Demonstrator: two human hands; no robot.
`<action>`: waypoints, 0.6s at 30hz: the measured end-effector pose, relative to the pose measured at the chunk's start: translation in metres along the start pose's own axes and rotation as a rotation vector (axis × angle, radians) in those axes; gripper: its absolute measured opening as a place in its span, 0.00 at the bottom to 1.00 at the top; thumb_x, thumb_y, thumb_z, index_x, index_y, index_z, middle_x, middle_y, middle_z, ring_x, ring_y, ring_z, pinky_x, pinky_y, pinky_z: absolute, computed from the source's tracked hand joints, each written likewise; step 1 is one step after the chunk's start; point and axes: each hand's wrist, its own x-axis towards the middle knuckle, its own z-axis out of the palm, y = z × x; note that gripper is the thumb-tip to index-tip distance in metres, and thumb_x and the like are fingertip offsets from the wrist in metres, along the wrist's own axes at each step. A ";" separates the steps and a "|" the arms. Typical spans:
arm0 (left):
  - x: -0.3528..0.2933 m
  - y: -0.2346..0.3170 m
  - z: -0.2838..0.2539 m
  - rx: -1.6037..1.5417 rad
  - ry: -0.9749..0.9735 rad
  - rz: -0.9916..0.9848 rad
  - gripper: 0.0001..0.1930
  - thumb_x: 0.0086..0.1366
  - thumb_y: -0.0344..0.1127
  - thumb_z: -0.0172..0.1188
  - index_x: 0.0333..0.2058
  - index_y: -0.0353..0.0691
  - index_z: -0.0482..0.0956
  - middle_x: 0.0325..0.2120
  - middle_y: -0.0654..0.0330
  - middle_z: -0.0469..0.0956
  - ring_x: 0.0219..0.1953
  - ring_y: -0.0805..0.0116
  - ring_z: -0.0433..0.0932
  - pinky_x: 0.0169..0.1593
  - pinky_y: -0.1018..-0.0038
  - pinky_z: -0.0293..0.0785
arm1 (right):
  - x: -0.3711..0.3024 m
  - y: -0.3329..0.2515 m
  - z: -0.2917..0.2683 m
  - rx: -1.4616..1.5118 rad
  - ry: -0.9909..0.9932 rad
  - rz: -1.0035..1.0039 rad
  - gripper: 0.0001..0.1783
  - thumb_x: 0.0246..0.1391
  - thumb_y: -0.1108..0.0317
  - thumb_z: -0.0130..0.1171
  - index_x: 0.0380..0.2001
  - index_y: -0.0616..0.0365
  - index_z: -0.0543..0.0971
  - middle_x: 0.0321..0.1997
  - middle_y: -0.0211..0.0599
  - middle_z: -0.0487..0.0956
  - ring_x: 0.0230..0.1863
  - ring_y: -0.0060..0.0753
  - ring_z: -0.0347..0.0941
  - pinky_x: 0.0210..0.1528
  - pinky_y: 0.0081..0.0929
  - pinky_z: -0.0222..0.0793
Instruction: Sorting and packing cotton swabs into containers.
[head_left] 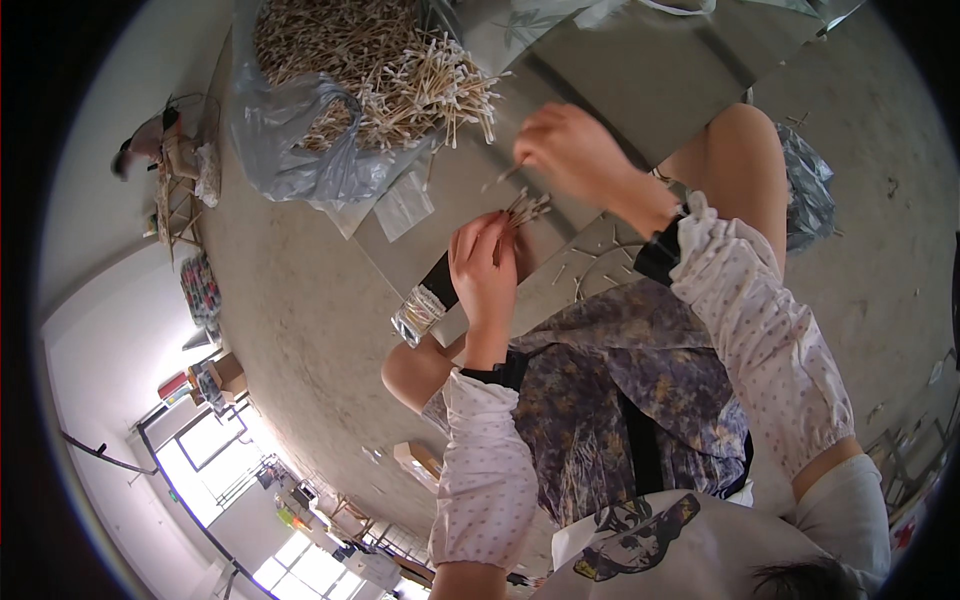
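Observation:
My left hand point(485, 265) is closed around a small bundle of cotton swabs point(530, 207), whose white tips stick out past the fingers. Just to the right and farther off, my right hand point(568, 150) is pinched on what looks like a single swab point(500, 179), slightly blurred and pointing toward the bundle. Beyond both hands, a big heap of cotton swabs point(400, 95) spills from a grey plastic bag point(310, 175) on the table. A clear pack of swabs point(418, 316) lies at the near left edge, beside my left wrist.
Flat clear plastic bags point(405, 207) lie on the grey tabletop point(455, 180) in front of the heap. Loose swabs point(600, 262) are scattered below the table's near edge. A dark plastic bag point(808, 190) stands on the floor at right. Another person point(165, 145) is far left.

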 end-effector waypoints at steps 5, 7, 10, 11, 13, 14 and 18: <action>-0.002 0.012 0.010 0.058 0.004 -0.174 0.25 0.58 0.30 0.65 0.54 0.36 0.73 0.55 0.51 0.72 0.57 0.50 0.69 0.60 0.57 0.64 | -0.008 -0.017 0.009 0.177 -0.130 -0.111 0.05 0.54 0.69 0.57 0.32 0.47 0.82 0.37 0.28 0.79 0.48 0.36 0.73 0.52 0.36 0.66; -0.004 0.019 0.015 0.045 0.014 -0.213 0.30 0.60 0.34 0.64 0.60 0.34 0.68 0.60 0.47 0.67 0.62 0.46 0.65 0.64 0.54 0.60 | -0.005 -0.013 0.005 0.245 0.066 0.018 0.04 0.57 0.71 0.56 0.34 0.53 0.80 0.37 0.33 0.77 0.43 0.40 0.74 0.48 0.37 0.68; -0.008 0.032 0.025 0.229 -0.127 -0.034 0.41 0.68 0.52 0.56 0.68 0.28 0.52 0.68 0.40 0.54 0.72 0.41 0.48 0.71 0.48 0.46 | 0.000 -0.005 -0.007 0.238 0.142 0.168 0.05 0.60 0.72 0.54 0.36 0.55 0.79 0.37 0.34 0.78 0.39 0.43 0.75 0.42 0.37 0.70; -0.009 0.034 0.030 0.228 -0.128 -0.038 0.41 0.68 0.52 0.56 0.68 0.28 0.52 0.68 0.40 0.54 0.72 0.41 0.48 0.71 0.48 0.46 | 0.000 -0.007 -0.010 0.239 0.137 0.168 0.05 0.60 0.72 0.54 0.36 0.55 0.79 0.37 0.34 0.78 0.39 0.43 0.75 0.42 0.37 0.70; -0.003 0.036 0.041 0.257 -0.133 -0.059 0.43 0.69 0.55 0.54 0.67 0.26 0.51 0.68 0.37 0.52 0.72 0.40 0.48 0.71 0.48 0.46 | -0.003 -0.011 -0.014 0.269 0.166 0.209 0.06 0.58 0.70 0.54 0.34 0.55 0.80 0.36 0.37 0.79 0.41 0.46 0.76 0.43 0.41 0.72; 0.003 0.034 0.042 0.305 -0.138 -0.059 0.45 0.69 0.58 0.51 0.68 0.24 0.49 0.68 0.35 0.52 0.72 0.40 0.48 0.71 0.49 0.46 | -0.004 -0.012 -0.015 0.269 0.160 0.211 0.06 0.58 0.70 0.54 0.34 0.55 0.80 0.36 0.37 0.79 0.41 0.46 0.76 0.43 0.41 0.72; 0.040 0.017 0.048 0.371 -0.122 -0.124 0.46 0.69 0.60 0.48 0.67 0.22 0.48 0.69 0.35 0.50 0.73 0.43 0.47 0.72 0.51 0.46 | -0.006 -0.016 -0.017 0.283 0.133 0.203 0.05 0.58 0.70 0.54 0.34 0.56 0.79 0.35 0.37 0.78 0.40 0.46 0.76 0.42 0.41 0.71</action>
